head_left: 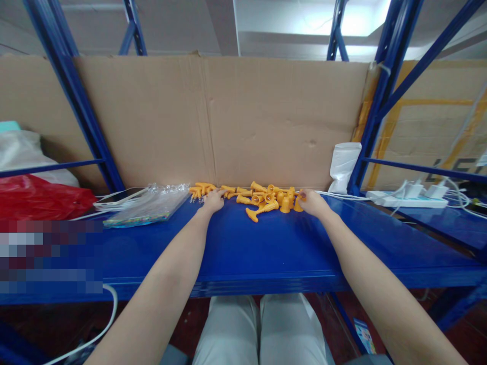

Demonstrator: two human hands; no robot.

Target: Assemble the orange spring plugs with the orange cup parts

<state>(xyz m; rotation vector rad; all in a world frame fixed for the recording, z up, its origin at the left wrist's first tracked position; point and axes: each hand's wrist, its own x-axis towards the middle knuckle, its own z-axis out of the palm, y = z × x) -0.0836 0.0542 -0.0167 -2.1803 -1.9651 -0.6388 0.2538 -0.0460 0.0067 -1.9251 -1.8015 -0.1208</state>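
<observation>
Many orange plastic pieces lie in a heap along the back of the blue shelf. Some are flared like cups, and one hammer-shaped piece lies nearer the front. My left hand rests between this heap and a smaller group of orange pieces with metal coils, its fingers stretched toward the heap. At the heap's right end, my right hand has its fingers closed around an orange cup-shaped piece. Its far fingertips are partly hidden.
Clear plastic bags lie at left, near a red bag. Cardboard forms the back wall between blue posts. A white pouch leans by the right post, and a white power strip with cables sits beyond it.
</observation>
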